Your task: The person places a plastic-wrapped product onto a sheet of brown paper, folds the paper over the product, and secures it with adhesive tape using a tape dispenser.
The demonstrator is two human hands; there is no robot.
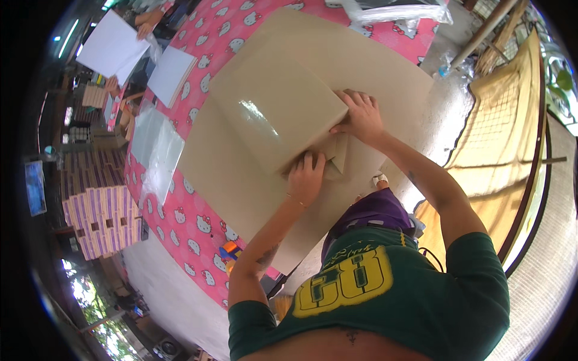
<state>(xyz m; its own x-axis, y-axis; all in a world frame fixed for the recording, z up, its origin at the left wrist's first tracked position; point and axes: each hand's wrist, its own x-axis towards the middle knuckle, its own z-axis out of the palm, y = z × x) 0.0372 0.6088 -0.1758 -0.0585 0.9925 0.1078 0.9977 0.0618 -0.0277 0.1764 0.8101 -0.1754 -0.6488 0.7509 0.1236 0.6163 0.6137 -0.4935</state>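
"Pink printed cloth [205, 225] lies beneath our work. What rests on it?"

"We see a broad brown sheet [217, 174], and on it a glossy wrapped block [277, 102]."

"How are our hands?"

"Both touch its near end. Our right hand [361, 117] clasps the corner between parted thumb and fingers. Our left hand [306, 177] lies half-curled beside a folded flap [340, 153]; whether it pinches paper, we cannot tell."

"Which step?"

"Folding that end, we judge; next calls for a snug corner and a firm crease."
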